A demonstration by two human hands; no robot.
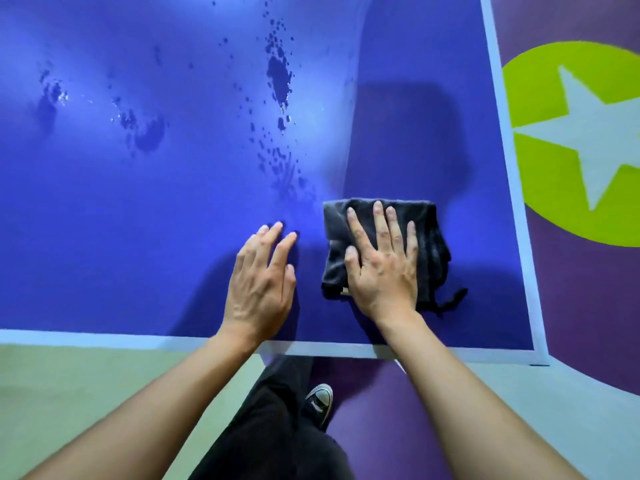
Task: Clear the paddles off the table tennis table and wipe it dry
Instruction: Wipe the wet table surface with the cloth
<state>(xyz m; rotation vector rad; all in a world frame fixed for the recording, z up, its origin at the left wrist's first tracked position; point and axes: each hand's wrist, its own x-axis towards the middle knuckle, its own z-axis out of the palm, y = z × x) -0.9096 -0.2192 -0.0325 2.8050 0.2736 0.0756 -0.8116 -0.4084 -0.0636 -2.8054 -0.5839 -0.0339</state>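
The blue table tennis table (138, 237) fills most of the view, edged by a pale line along its near and right sides. A folded dark grey cloth (433, 244) lies near the table's near right corner. My right hand (381, 265) presses flat on the cloth with straight, spread fingers. My left hand (261, 278) rests flat on the bare table just left of the cloth. Water droplets and small puddles (278, 77) spread across the middle and far left of the table. No paddles are in view.
Past the right table edge the floor is purple with a lime green circle and white star (588, 140). Below the near edge I see pale green floor, dark trousers and a black sneaker (320, 398).
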